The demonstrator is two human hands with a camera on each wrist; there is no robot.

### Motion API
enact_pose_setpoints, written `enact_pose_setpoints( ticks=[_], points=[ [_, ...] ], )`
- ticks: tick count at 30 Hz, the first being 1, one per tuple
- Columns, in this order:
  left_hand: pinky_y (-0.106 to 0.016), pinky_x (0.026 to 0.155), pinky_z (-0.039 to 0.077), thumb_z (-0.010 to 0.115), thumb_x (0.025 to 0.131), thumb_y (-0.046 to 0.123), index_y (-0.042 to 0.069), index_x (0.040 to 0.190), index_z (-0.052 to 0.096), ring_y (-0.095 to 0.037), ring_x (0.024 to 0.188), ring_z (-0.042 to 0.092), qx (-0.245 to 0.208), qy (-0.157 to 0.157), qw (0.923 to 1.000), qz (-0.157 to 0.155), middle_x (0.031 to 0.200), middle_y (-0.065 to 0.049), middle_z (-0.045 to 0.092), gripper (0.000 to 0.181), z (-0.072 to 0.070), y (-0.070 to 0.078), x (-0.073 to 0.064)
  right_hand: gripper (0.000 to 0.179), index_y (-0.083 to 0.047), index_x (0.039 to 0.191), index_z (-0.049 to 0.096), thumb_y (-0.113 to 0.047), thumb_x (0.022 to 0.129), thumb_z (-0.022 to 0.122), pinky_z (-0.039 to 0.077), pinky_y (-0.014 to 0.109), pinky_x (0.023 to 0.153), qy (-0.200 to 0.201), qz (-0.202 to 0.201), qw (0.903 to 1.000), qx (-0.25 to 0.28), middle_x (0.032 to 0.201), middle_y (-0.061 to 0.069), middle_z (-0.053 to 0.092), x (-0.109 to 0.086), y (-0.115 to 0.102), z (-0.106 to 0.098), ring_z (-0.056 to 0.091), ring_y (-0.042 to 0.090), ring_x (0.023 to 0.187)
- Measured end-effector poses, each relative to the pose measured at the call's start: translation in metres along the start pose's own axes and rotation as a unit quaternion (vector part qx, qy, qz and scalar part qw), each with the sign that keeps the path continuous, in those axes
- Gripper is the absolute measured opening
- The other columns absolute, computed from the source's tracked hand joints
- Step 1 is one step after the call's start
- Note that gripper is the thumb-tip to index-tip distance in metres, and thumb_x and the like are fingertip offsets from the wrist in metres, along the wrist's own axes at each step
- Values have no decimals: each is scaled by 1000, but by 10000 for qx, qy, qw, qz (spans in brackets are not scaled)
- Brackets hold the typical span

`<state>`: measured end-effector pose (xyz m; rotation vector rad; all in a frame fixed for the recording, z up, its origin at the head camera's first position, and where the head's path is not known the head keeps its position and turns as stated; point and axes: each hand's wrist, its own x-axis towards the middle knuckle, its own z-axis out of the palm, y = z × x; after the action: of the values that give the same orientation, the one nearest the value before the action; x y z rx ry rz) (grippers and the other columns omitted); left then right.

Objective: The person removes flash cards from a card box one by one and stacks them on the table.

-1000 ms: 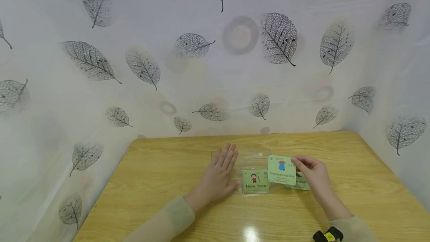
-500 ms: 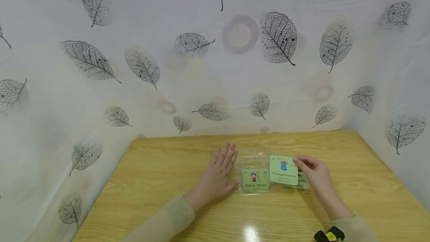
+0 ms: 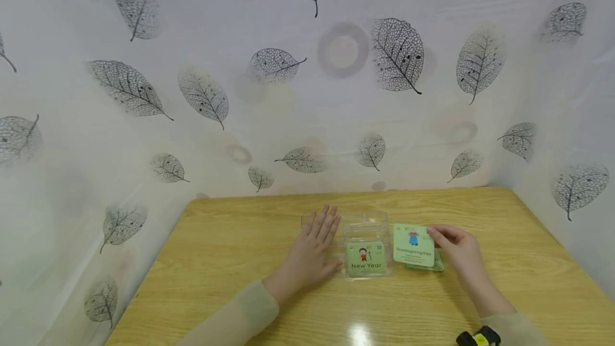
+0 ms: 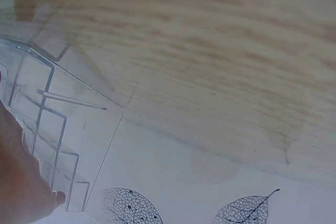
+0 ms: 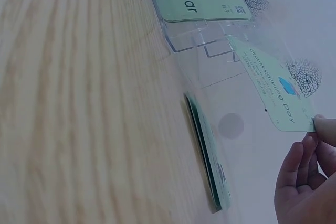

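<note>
My left hand [image 3: 309, 252] lies with straight fingers along the left side of a clear plastic stepped card holder [image 3: 365, 232]. In the left wrist view, the holder's stepped side wall [image 4: 59, 114] shows beside that hand. A green "New Year" card [image 3: 366, 268] stands in the front of the holder. Just right of the holder, my right hand [image 3: 460, 250] pinches a green "Thanksgiving Day" card [image 3: 412, 250] by its upper right corner, between thumb and fingers. Below the held card, a small stack of green cards [image 5: 206, 150] lies on the table, partly covered in the head view.
The wooden table [image 3: 216, 260] has its back edge close to a white curtain [image 3: 336, 105] printed with dark leaves, which also hangs along both sides. A black strap with a yellow patch [image 3: 479, 338] sits at the right wrist.
My right hand has moved slightly to the right with the Thanksgiving Day card, away from the holder. The card now covers more of the stack. My left hand has stayed in place.
</note>
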<state>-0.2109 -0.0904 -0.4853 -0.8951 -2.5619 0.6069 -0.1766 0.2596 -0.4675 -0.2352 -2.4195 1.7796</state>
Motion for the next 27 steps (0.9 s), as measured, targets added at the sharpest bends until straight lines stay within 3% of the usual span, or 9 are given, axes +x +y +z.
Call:
enact_pose_setpoints(
  ticks=[9, 16, 22, 27],
  points=[
    [-47, 137, 17, 25, 103, 78, 5, 171, 11, -35, 168, 4, 58, 86, 9999, -8, 180, -16, 8, 100, 1, 0, 0, 32, 1, 118, 76, -28, 106, 67, 58, 14, 76, 58, 27, 9999, 86, 85, -33, 67, 3, 7, -6, 66, -5, 79],
    [-47, 137, 17, 26, 103, 78, 5, 171, 12, -34, 168, 5, 88, -5, 10000, -29, 180, -16, 10, 100, -2, 1, 0, 35, 4, 120, 74, -27, 107, 66, 59, 15, 75, 40, -7, 10000, 28, 87, -33, 67, 5, 14, -10, 65, -6, 81],
    [-47, 137, 15, 25, 103, 77, 5, 171, 9, -34, 168, 2, -4, -84, 10000, -34, 180, -16, 2, 100, -3, 1, 0, 40, 8, 123, 71, -28, 107, 66, 59, 15, 75, 39, 68, 9999, -101, 85, -33, 66, 6, 18, -12, 64, -7, 80],
    [-47, 137, 16, 24, 104, 77, 5, 171, 10, -35, 168, 3, 20, -78, 10000, -3, 180, -16, 5, 100, -4, 1, 0, 39, 8, 122, 73, -27, 106, 67, 60, 15, 75, 26, 116, 9999, -112, 92, -27, 70, 8, 21, -14, 64, -9, 82]
  ],
)
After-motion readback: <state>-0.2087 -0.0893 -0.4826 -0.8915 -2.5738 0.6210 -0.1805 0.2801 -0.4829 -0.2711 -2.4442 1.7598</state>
